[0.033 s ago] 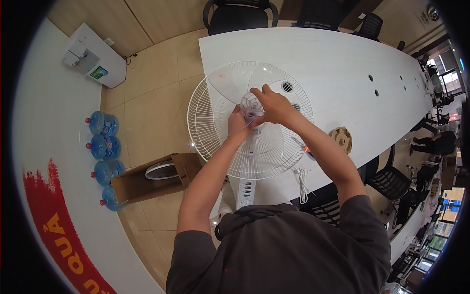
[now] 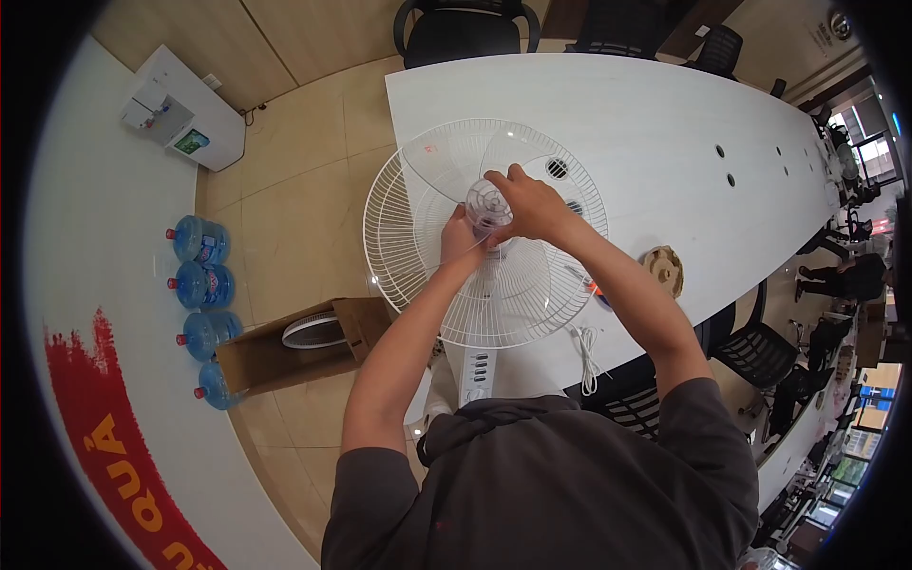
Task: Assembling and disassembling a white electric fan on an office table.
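Fan blade hub [image 2: 488, 203]: clear plastic, at the centre of the white rear grille [image 2: 489, 285], right in front of you.
Grip, right: your right hand [image 2: 528, 204] is closed over the hub from the far side, fingers wrapped on it.
Grip, left: your left hand [image 2: 459, 237] sits at the hub's near-left edge, touching it; can't tell how tightly it's closed.
Around grip: clear blades [image 2: 518, 150] spread out past both hands, above the grille.
Below grip: control panel [image 2: 478, 366] and a loose white cord [image 2: 587, 356] on the side toward you.
Right of grip: long white table [image 2: 665, 123], fan pressed against its edge.
Left of grip: open cardboard box [image 2: 275, 351] on the floor, second grille part inside; water bottles [image 2: 201, 285] farther left.
Progress: rear grille mounted, blade on the shaft; front grille looks not yet fitted.
Vs earlier frame: no visible change, same hand positions.
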{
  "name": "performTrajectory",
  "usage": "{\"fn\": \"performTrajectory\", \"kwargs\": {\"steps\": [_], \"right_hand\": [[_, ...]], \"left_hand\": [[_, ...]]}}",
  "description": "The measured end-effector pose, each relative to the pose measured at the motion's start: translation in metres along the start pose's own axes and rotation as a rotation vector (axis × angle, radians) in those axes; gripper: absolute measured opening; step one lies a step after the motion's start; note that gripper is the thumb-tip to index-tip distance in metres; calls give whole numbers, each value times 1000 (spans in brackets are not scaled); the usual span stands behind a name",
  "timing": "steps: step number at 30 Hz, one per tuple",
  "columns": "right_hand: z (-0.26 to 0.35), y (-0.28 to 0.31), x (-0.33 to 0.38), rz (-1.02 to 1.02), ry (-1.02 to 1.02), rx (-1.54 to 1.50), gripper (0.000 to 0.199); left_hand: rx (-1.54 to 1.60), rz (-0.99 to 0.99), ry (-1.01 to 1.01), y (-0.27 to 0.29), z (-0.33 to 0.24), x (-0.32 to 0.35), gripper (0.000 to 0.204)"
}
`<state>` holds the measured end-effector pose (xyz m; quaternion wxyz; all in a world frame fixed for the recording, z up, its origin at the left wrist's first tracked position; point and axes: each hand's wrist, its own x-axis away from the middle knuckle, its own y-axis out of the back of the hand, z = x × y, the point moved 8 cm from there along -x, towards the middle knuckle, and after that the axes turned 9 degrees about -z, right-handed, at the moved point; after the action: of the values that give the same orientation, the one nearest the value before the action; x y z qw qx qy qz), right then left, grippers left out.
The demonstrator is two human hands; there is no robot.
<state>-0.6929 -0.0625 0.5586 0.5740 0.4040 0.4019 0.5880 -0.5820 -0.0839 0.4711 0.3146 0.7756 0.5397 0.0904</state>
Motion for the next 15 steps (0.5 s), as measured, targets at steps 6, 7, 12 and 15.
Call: {"fn": "performTrajectory", "kwargs": {"steps": [6, 7, 12, 15], "right_hand": [[5, -2, 0, 14, 3, -40, 101], [1, -2, 1, 13, 3, -42, 100], [-6, -17, 7, -2, -3, -52, 99], [-4, -19, 9, -8, -10, -65, 101]], "left_hand": [[-143, 258, -99, -13, 12, 18, 55], [-178, 274, -169, -12, 4, 25, 56], [-180, 403, -253, 6, -20, 44, 65], [-308, 529, -209, 5, -17, 59, 75]]}}
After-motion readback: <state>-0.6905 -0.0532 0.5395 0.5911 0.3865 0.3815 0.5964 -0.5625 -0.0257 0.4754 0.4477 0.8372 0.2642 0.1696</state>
